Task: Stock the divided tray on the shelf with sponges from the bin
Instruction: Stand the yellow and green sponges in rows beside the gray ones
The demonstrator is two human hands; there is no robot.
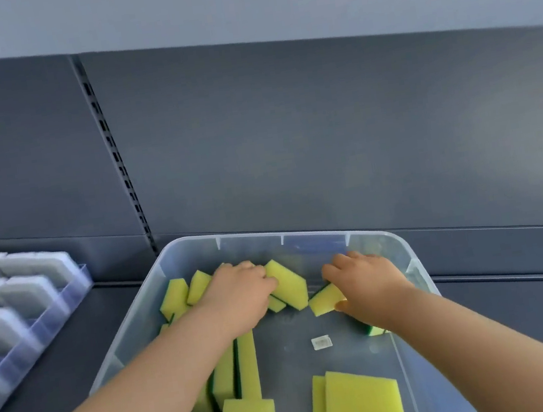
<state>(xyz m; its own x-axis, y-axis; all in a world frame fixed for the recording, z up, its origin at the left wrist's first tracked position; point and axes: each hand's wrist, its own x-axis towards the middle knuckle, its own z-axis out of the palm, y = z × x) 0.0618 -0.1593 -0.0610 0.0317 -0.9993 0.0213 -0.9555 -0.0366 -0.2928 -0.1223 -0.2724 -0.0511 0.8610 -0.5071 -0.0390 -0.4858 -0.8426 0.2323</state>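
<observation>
A clear plastic bin (421,276) stands on the grey shelf in front of me, holding several yellow sponges with green scrub backs. Both my hands are inside it at the far end. My left hand (240,293) grips a yellow sponge (287,286) that sticks out to its right. My right hand (366,283) is closed around another yellow sponge (324,302), thumb under it. More sponges stand on edge under my left forearm (246,364) and lie flat near the front wall (361,398). The divided tray (53,314) sits at the left, its slots filled with grey-white sponges.
The grey shelf back panel (322,130) rises right behind the bin, with a slotted upright (115,157) at left. A small white label (321,342) lies on the bin floor. Bare shelf surface (518,304) shows to the right of the bin.
</observation>
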